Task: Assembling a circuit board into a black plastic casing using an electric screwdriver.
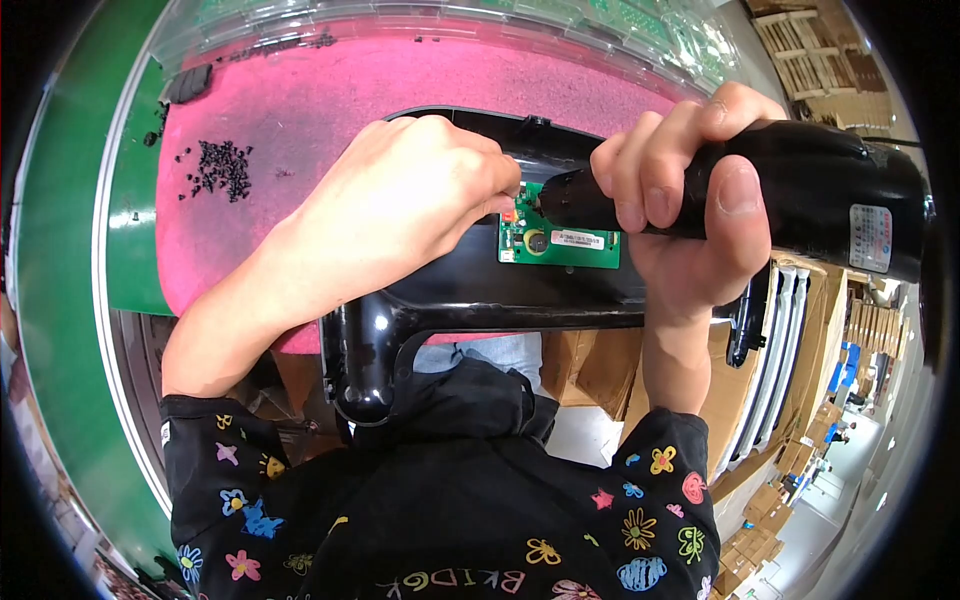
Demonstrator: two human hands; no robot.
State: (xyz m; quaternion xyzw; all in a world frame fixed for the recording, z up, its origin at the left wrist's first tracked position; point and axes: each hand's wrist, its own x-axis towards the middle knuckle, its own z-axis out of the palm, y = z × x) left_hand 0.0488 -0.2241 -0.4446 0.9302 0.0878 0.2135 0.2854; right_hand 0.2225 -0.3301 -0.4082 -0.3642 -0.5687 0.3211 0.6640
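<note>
A green circuit board (585,254) with a white label strip and a round component lies in a black plastic housing (460,290) with leg-like ends. My left hand (430,185) reaches over the housing from the left, its fingertips pinched together at the board's upper left corner. What sits between those fingertips is hidden. My right hand (690,195) is wrapped around a black electric screwdriver (800,195), held almost level with its nose pointing left. The nose is over the board, close beside the left fingertips. Whether its tip touches a screw I cannot tell.
A pink mat (300,120) covers the green bench (60,250). Small black screws (222,170) lie heaped on its left side, near a dark lump (190,84). Clear plastic trays (400,22) line the back. Cardboard boxes (590,365) stand below at right.
</note>
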